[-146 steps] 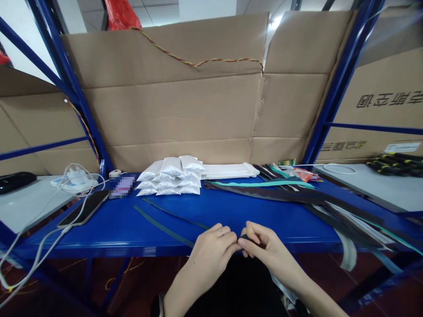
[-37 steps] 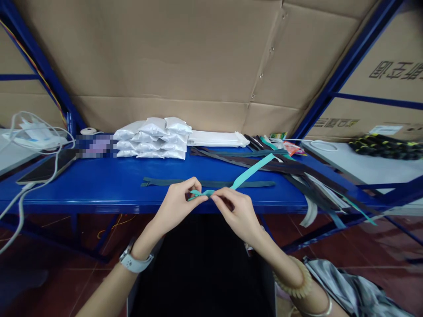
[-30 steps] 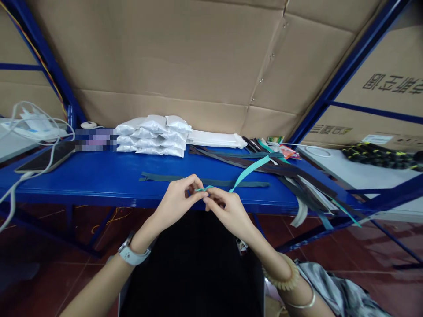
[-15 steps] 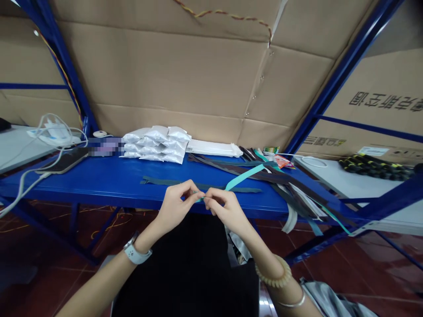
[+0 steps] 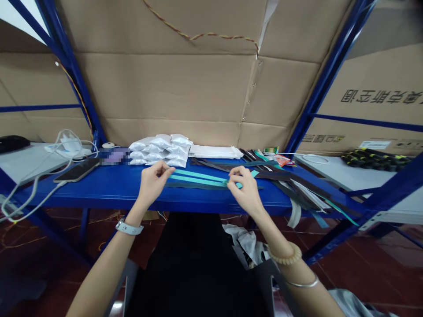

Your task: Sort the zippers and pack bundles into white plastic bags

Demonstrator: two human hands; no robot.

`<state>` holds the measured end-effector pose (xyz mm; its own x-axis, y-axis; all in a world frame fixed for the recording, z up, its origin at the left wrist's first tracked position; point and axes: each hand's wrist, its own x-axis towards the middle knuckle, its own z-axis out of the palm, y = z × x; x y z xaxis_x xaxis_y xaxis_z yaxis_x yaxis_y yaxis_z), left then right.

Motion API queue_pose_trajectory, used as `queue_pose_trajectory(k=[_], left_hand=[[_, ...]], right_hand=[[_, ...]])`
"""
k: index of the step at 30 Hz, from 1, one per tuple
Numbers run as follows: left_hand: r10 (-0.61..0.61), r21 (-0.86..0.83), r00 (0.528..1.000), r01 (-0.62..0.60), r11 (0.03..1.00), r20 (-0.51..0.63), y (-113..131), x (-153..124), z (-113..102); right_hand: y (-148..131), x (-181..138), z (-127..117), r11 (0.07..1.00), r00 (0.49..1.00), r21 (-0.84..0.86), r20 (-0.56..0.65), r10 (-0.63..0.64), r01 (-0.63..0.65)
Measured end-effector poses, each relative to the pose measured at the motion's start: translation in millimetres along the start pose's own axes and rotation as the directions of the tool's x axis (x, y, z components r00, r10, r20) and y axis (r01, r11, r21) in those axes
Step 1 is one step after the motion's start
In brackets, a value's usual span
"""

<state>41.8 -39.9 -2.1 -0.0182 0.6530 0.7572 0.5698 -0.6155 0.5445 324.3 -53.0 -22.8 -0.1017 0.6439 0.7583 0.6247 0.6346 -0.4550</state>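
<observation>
My left hand point(image 5: 152, 182) pinches one end of a teal zipper point(image 5: 198, 177) near the white packets. My right hand point(image 5: 243, 189) grips the same zipper further along, so it runs taut between them just above the blue shelf top point(image 5: 99, 187). Directly below it lies a dark grey zipper point(image 5: 198, 186), partly hidden by my right hand. The teal zipper's far tail pokes out past my right fingers.
Dark zippers point(image 5: 291, 180) lie heaped at the shelf's right, some hanging over its edge. White packets point(image 5: 161, 152) are stacked at the back. A phone point(image 5: 77, 170) and white cables lie left. Screwdrivers point(image 5: 373, 159) rest on a side table.
My hands have moved apart from their close pinch at the middle. The teal zipper now lies stretched lengthwise along the dark zipper instead of slanting off to the right.
</observation>
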Motion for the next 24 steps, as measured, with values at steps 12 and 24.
queue_pose_trajectory(k=[12,24], left_hand=[[0.064,0.273,0.995,-0.083,0.958,0.080,-40.4,19.4,-65.0],[0.071,0.381,0.996,-0.043,0.924,-0.058,-65.3,18.6,-95.0]], right_hand=[[75.7,10.8,-37.7,0.970,0.985,-0.227,-0.164,0.051,-0.088],[85.7,13.0,-46.8,0.940,0.974,-0.323,-0.223,0.041,-0.113]])
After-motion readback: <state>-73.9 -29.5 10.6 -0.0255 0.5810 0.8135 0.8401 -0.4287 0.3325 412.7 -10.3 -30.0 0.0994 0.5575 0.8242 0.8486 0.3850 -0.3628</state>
